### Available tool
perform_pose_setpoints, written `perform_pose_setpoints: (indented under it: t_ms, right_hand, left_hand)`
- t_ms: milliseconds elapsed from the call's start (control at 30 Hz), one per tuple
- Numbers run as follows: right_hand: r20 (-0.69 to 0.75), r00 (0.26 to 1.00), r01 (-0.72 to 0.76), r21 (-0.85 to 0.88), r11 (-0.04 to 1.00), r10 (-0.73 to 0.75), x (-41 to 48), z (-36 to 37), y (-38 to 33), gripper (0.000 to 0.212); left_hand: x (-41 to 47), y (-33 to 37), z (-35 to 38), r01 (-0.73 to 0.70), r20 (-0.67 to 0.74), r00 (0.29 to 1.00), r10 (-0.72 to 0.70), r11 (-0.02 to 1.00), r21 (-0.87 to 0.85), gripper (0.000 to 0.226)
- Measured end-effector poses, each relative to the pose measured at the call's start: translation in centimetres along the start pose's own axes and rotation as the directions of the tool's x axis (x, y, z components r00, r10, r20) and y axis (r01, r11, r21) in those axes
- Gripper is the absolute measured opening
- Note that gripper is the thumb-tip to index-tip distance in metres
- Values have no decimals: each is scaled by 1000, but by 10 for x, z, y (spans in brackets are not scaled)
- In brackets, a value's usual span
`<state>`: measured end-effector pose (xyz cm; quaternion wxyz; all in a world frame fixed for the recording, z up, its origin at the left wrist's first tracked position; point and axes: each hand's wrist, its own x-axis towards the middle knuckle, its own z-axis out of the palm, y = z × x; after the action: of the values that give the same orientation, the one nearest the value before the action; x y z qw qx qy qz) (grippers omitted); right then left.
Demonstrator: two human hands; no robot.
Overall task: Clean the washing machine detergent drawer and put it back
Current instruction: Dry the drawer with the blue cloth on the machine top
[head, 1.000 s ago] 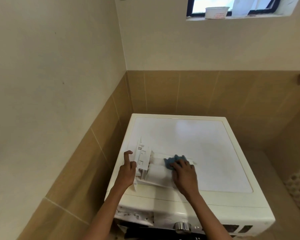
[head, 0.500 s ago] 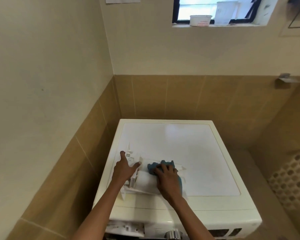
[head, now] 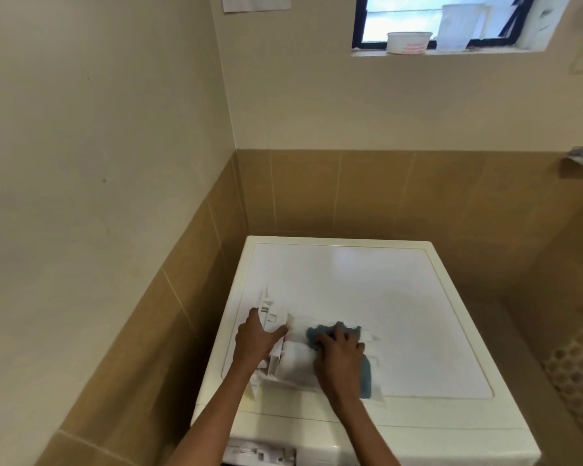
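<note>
Detergent drawer [head: 293, 363]: out of the machine, lying on the white top of the washing machine [head: 367, 290], near its front left corner.

Left hand [head: 254, 338] clamped on the drawer's front-panel end, with the thumb stretched across the inner face. Right hand [head: 339, 359] spread over a blue cloth [head: 367, 375], pressing it down into the drawer's compartments, fingers laid on rather than pinching, judging through some blur.

Wiping in hand, by the look of it; putting back not yet begun.

To do it well:
- Hold the panel end firm with the left hand, to stop the drawer skating on the smooth top.
- Push the cloth with the fingertips into the corners and along the dividing walls, the likely spots for caked residue.
- Work from the panel end toward the far end, folding to a fresh face of the cloth once soiled.
- Go easy on the thin plastic walls.
- Turn the drawer over afterwards to reach the underside and back.

Further out:
- Open slot [head: 260, 454] at the front of the machine, at the bottom edge of the view, below the drawer and ready to take it.
- Tiled walls on two sides.
- High on a window sill, a white tub [head: 408, 42] and a pale jug [head: 458, 25], well apart from the work.
</note>
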<state>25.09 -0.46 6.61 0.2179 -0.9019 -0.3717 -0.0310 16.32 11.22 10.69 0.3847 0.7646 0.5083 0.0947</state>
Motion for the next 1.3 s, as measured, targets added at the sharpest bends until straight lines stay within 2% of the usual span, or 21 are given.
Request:
perform_pose_setpoints:
  t_ms: [100,167,233,300,367,433,500,567,633,700,767,867,967,1067,1100,1167,1233,1300]
  right_hand:
    - [47,987,156,20,988,-157,-2,4,-29,29]
    - [64,968,240,31,970,-242,0,9,-22,38]
    - [76,960,271,-9,963,-269,2,11,0,38]
    - [31,982,188,-49,981,-187,5,7,24,37]
    - [-6,999,43,-84,996,-44,7,1,37,37]
    - [-6,997,-80,-105,991,80,10,1,30,39]
    - [2,994,-112,-98,989,113,15,5,8,38]
    - [25,999,25,-46,999,-24,17,12,-18,37]
    - [106,979,171,33,985,-174,20,16,-34,49]
    - [200,950,239,37,970,-241,27,17,-34,63]
    - [132,959,256,-11,967,-253,30,18,-21,54]
    - [3,996,84,-66,994,-84,29,13,13,42]
    - [-73,991,-118,-96,988,111,23,4,33,39]
    - [-95,977,-201,-112,973,191,24,10,24,37]
    - [-80,984,-169,-114,979,161,24,13,17,35]
    - [13,1000,15,-98,995,-13,22,12,-1,31]
    - [136,967,219,-10,976,-215,23,12,-16,51]
    - [281,921,251,102,963,-270,36,11,-22,76]
  left_hand:
    - [2,-2,-2,-1,-12,1000,1,1000,-10,65]
    - [4,-5,-4,2,-18,1000,-2,1000,-9,67]
    - [4,-6,-5,1,-21,1000,-1,1000,-16,65]
    - [5,-7,-4,-2,-21,1000,1,1000,-22,63]
    - [6,-8,-2,-10,-20,1000,9,1000,-28,64]
    - [6,-9,-1,-16,-23,1000,16,1000,-26,66]
    - [6,-8,1,-15,-27,1000,15,1000,-20,64]
    - [6,-7,1,-16,-29,999,16,1000,-9,63]
    - [6,-7,1,-18,-34,999,18,1000,-2,63]
    - [7,-8,1,-14,-47,999,14,1000,-1,64]
    - [7,-8,0,-7,-53,999,7,1000,2,63]
    - [8,-7,0,-8,-48,999,7,1000,-17,63]
    - [7,-6,-1,-5,-50,999,4,1000,-17,67]
    - [7,-6,0,14,-46,999,-14,1000,11,74]
    - [6,-6,0,18,-45,999,-18,1000,21,76]
    - [7,-6,1,21,-42,999,-20,999,26,76]
    - [8,-7,1,14,-39,999,-13,1000,21,73]
    - [7,-6,1,11,-44,999,-10,1000,27,72]
